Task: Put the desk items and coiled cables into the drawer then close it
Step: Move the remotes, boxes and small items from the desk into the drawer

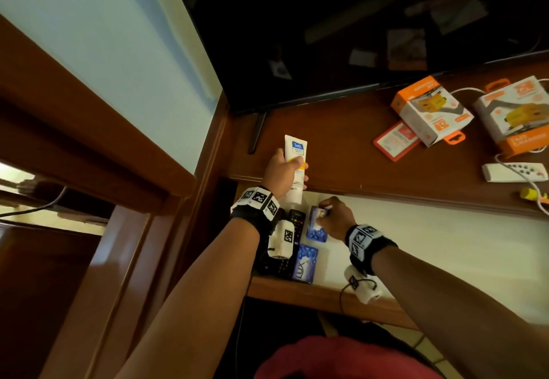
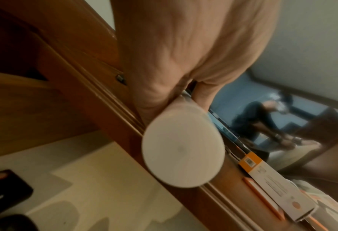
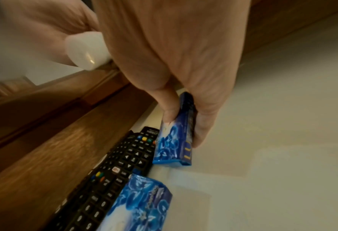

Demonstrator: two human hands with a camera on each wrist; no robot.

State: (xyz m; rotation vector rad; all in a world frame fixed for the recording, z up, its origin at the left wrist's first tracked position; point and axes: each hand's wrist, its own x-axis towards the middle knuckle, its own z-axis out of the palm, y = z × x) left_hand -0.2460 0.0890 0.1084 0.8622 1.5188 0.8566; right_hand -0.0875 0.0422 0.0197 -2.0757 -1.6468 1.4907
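My left hand [image 1: 283, 172] grips a white lotion tube [image 1: 294, 152] at the desk's front edge, cap end down over the open drawer [image 1: 445, 248]; the left wrist view shows the round white cap [image 2: 182, 148] below my palm. My right hand [image 1: 334, 218] pinches a blue soap box [image 1: 318, 225] inside the drawer, thumb on one face and fingers on the other [image 3: 173, 140]. A second blue soap box [image 1: 304, 264] lies nearer the drawer front [image 3: 140, 203]. Black remote controls [image 1: 292, 230] lie along the drawer's left side [image 3: 112, 175].
On the desk top [image 1: 326, 146] sit two orange-and-white boxes [image 1: 430, 109] [image 1: 517, 114], an orange card [image 1: 396, 139], a white power strip [image 1: 514, 172] with its cable, and a small yellow item [image 1: 528, 193]. A black television [image 1: 356, 22] stands behind.
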